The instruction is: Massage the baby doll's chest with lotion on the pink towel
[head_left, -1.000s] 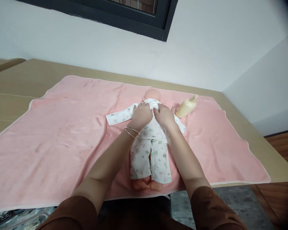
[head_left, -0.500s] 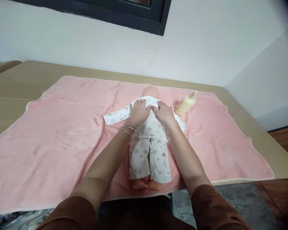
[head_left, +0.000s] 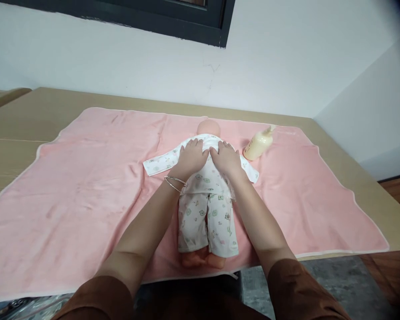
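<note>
A baby doll (head_left: 206, 180) in white printed top and trousers lies on a pink blanket (head_left: 86, 186), its head (head_left: 208, 128) toward the wall and its bare feet (head_left: 203, 258) toward me. Both my hands rest flat on its upper torso, thumbs close together. My left hand (head_left: 192, 158) covers the left side, fingers stretched out and a bracelet (head_left: 175, 182) on the wrist. My right hand (head_left: 227, 158) lies on the right side, fingers also extended. The sleeves spread out to both sides. To the right of the doll, a cream pump bottle (head_left: 258, 144) leans on the blanket.
The blanket covers much of a wooden table (head_left: 66, 100), which stands against a white wall (head_left: 273, 66). A dark window frame (head_left: 186, 22) is above. At the lower left, some plastic-wrapped items (head_left: 36, 306) show below the table edge.
The camera view has shifted slightly. My hands stay on the doll's torso in nearly the same place, with the right fingers a touch closer in.
</note>
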Tool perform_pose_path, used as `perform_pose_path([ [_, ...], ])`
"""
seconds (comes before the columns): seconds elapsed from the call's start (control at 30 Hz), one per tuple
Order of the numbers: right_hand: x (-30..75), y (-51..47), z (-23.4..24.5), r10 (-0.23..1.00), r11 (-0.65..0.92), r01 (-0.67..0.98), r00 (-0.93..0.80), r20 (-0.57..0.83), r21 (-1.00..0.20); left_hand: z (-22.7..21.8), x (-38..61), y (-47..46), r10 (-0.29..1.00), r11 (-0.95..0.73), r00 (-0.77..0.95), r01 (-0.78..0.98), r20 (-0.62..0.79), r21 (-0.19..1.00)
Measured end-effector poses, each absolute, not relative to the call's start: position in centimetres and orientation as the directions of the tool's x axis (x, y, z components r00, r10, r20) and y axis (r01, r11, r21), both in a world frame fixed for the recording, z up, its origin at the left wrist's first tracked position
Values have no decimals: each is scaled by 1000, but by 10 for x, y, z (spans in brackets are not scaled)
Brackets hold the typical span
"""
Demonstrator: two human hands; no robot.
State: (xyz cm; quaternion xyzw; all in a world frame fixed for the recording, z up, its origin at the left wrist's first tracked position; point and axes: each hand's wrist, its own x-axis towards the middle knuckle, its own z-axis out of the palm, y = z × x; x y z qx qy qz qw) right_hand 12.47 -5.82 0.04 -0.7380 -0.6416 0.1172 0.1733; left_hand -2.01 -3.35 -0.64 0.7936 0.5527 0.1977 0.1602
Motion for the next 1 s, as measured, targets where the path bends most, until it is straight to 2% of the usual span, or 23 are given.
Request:
perform_pose_path([
  [0.13, 114, -77, 20, 996, -68, 956, 81, 34, -286, 13, -24, -51, 912, -409, 399, 861, 100, 300],
  [0.2, 113, -81, 27, 999, -26, 966, 32, 17, -257, 17, -25, -53, 905, -421, 420, 863, 68, 278],
  [0.27, 116, -78, 25, 1000, 0, 961, 4, 16, -276, 15, -25, -48, 915, -400, 396, 856, 83, 328],
  [0.33, 122, -69, 15, 999, -2, 944, 14, 34, -331, 6, -25, -37, 932, -361, 333, 826, 142, 432],
  [0.43, 127, -54, -9, 989, -73, 909, 120, 90, -411, -12, -21, -22, 951, -308, 230, 722, 205, 619],
  [0.5, 127, -49, -22, 973, -113, 893, 188, 132, -436, -23, -16, -18, 959, -278, 164, 676, 229, 682],
  [0.63, 125, -48, -32, 964, -102, 887, 200, 176, -451, -37, -5, -21, 958, -243, 68, 711, 279, 660],
  [1.0, 127, -48, -30, 964, -93, 900, 187, 187, -425, -37, -3, -24, 959, -246, 104, 764, 263, 596],
])
